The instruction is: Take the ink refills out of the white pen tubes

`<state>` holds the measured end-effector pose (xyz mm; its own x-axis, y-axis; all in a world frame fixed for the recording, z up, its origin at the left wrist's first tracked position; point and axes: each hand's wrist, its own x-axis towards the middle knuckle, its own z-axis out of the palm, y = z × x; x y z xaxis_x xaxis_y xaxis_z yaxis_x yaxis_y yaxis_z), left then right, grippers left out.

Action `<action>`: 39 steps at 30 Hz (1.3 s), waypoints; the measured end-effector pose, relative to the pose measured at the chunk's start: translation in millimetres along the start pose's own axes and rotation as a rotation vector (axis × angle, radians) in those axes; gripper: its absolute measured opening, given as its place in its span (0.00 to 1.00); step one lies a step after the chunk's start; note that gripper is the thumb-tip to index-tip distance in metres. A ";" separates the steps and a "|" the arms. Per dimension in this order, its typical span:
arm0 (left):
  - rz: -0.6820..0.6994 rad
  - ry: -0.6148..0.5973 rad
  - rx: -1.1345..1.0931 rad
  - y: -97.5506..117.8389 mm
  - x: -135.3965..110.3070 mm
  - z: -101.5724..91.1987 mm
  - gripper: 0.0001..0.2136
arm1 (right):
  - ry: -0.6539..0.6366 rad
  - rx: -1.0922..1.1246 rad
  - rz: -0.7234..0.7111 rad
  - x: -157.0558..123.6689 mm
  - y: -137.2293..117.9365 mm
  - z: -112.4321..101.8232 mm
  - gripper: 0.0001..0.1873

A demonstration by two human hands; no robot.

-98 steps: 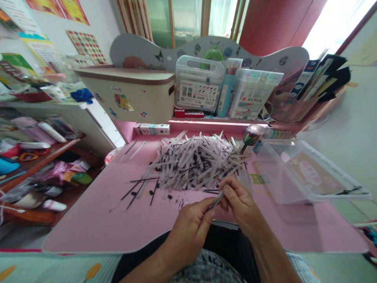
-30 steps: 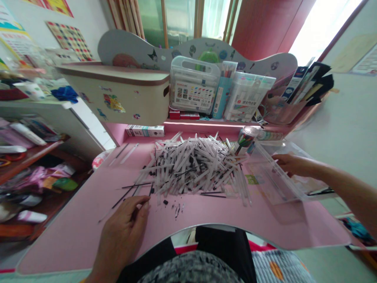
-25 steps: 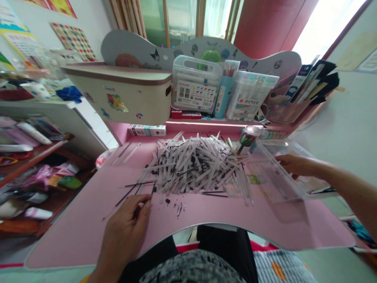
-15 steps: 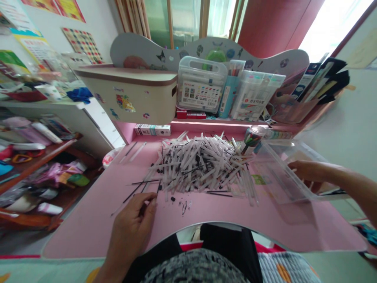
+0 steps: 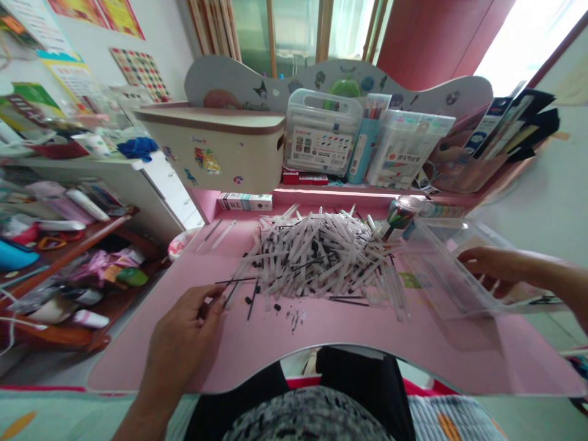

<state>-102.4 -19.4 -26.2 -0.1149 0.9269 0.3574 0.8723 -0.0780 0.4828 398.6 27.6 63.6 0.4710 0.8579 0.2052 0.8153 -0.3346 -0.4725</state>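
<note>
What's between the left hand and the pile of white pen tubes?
Head view: thin black rods and small black caps on the pink desk, between the left hand and the pile of white pen tubes.

Printed labels (image 5: 318, 147) face the camera, none clearly legible.
Lettering blurs on the clear handled case (image 5: 323, 110), blue tube (image 5: 362, 150) and pen box (image 5: 408, 147).

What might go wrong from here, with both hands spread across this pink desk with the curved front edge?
1. The left hand is right beside the thin straight black rods, so a sideways sweep could scatter them.
2. The small black cylindrical pieces lie loose on the pink desk and might roll off its front edge.
3. The right hand is at the clear rectangular plastic box; a bump could shift it.
</note>
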 end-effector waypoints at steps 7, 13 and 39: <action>0.114 -0.089 0.151 -18.2 24.6 -6.9 0.17 | -0.254 -0.096 0.033 29.8 15.2 -39.3 0.19; 0.144 -0.195 0.226 -39.5 58.1 -15.6 0.17 | -0.183 -0.065 -0.342 -7.2 17.7 -41.5 0.29; 0.104 -0.567 0.198 -43.4 96.3 -15.2 0.17 | -0.863 0.159 -0.863 -168.7 -143.4 90.5 0.11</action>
<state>-158.5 67.7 -0.6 0.1989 0.9734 -0.1134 0.9435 -0.1589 0.2907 171.7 -33.8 19.2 -0.6278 0.7715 -0.1030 0.6708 0.4692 -0.5743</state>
